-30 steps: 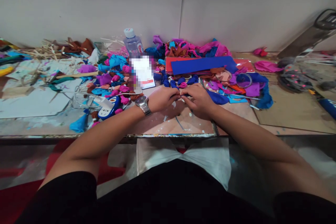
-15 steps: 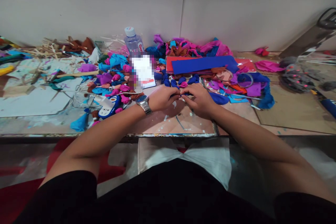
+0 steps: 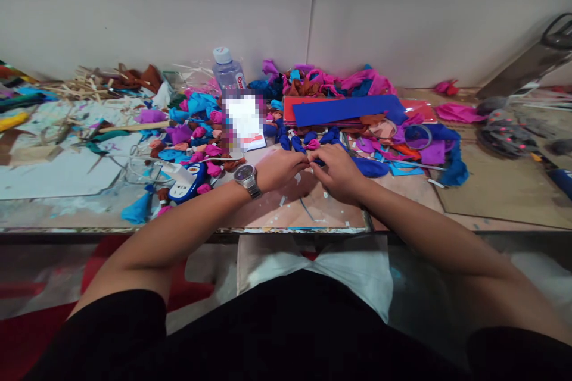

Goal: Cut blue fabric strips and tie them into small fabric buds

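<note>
My left hand (image 3: 285, 169), with a metal-banded watch (image 3: 245, 174) on its wrist, has its fingers pinched together. Its fingertips meet those of my right hand (image 3: 338, 173), which is closed too. Between them a bit of dark blue crepe paper (image 3: 318, 162) shows; most of it is hidden by the fingers. Just beyond lie several twisted dark blue paper buds (image 3: 297, 143) and a pink one (image 3: 313, 144). A flat blue piece of paper (image 3: 370, 167) lies beside my right hand.
Behind stand a water bottle (image 3: 229, 74) and a lit phone (image 3: 245, 122). Blue sheets (image 3: 348, 109) lie across the back. Left are a power strip (image 3: 187, 183), green-handled pliers (image 3: 105, 140) and heaped paper buds. A roll of tape (image 3: 417, 137) is at right.
The left wrist has turned slightly, so the watch face shows more. Both hands stay together at nearly the same spot, fingers shifting a little.
</note>
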{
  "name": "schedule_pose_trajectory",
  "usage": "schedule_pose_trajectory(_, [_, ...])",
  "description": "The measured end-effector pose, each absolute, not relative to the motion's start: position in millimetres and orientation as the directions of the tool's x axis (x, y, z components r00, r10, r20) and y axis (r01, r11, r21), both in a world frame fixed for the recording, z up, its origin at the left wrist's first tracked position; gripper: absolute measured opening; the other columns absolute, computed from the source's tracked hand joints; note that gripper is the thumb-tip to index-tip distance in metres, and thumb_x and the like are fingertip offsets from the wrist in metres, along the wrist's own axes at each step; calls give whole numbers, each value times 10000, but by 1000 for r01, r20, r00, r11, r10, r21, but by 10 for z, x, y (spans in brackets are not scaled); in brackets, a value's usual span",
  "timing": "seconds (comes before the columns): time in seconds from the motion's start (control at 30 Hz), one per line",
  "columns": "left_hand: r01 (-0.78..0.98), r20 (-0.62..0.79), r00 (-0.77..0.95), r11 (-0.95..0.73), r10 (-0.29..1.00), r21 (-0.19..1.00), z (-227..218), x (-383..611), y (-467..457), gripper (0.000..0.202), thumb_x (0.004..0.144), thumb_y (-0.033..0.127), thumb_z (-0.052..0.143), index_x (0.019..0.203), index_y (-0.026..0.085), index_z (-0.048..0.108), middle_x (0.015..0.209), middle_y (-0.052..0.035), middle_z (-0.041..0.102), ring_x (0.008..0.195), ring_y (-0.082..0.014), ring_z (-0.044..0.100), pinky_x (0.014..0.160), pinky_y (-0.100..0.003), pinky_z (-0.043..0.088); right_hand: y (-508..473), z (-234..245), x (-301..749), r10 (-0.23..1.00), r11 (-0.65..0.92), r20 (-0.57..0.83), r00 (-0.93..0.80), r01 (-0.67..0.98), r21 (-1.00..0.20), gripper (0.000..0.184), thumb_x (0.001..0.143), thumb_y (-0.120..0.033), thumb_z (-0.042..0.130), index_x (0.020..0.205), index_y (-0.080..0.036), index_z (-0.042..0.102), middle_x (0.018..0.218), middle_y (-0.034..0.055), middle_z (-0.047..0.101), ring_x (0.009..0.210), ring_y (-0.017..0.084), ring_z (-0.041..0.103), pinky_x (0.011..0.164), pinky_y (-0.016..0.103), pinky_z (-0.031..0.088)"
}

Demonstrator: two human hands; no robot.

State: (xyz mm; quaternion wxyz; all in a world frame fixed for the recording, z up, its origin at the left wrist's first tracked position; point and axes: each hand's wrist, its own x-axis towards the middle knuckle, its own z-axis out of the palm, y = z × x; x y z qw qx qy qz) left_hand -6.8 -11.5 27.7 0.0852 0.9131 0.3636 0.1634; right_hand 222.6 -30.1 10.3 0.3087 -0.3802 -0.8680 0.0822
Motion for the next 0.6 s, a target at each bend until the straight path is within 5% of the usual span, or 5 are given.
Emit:
schedule_pose_trajectory(0.4, [583, 277, 641, -689, 716, 430, 277, -93, -104, 301, 1058, 364, 551, 1086, 193, 797, 973, -86, 831, 824, -223, 729, 750, -342, 472, -270, 72, 2267, 719, 690, 496, -487, 580, -433, 102, 1043, -299, 572, 1001, -238, 642, 1003, 85, 760, 965, 286, 648, 882, 438, 436])
schedule_pose_trajectory(0.6, [492, 382, 573, -677, 725, 548, 300, -156, -60, 288, 998, 349, 617, 1201, 187, 739, 1068, -82, 810, 922, -232, 760, 844, -360, 557, -222, 48, 2312, 761, 626, 577, -296, 569, -533, 111, 1015, -328, 593, 994, -240, 657, 984, 72, 758, 928, 273, 674, 852, 409, 488])
